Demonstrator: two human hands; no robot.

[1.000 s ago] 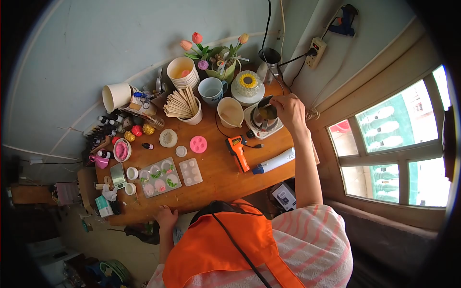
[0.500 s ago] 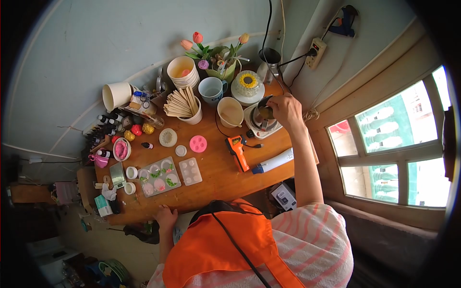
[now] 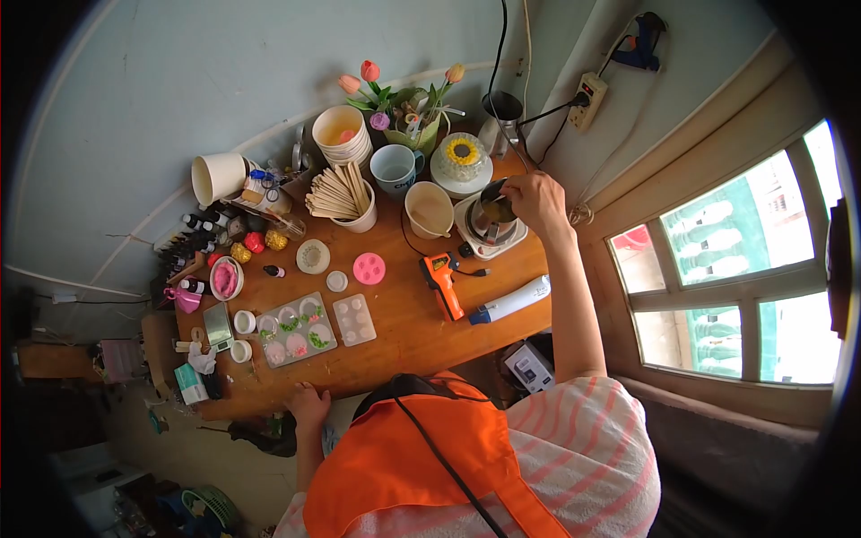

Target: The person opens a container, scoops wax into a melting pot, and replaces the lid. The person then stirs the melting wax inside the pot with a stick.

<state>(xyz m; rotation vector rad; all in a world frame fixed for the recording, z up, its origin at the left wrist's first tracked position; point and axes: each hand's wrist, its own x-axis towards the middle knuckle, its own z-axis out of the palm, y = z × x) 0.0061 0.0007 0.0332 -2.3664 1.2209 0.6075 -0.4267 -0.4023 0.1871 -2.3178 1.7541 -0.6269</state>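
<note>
On a small white hot plate at the table's right back stands a metal pitcher, its inside dark. My right hand is closed at the pitcher's upper right side; the fingers partly hide its handle. My left hand lies on the front edge of the wooden table, fingers stretched out and holding nothing. Left of the pitcher is a cream paper cup. An orange infrared thermometer and a white-and-blue stick-shaped device lie in front of the hot plate.
A clear mold with pink and green pieces, a smaller mold and a pink mold lie at centre left. Wooden sticks, a blue mug, stacked cups and a sunflower-topped jar stand behind. Cords hang near the hot plate.
My right hand stays at the pitcher, with only a very slight shift. My left hand remains on the table edge, and the objects keep their places.
</note>
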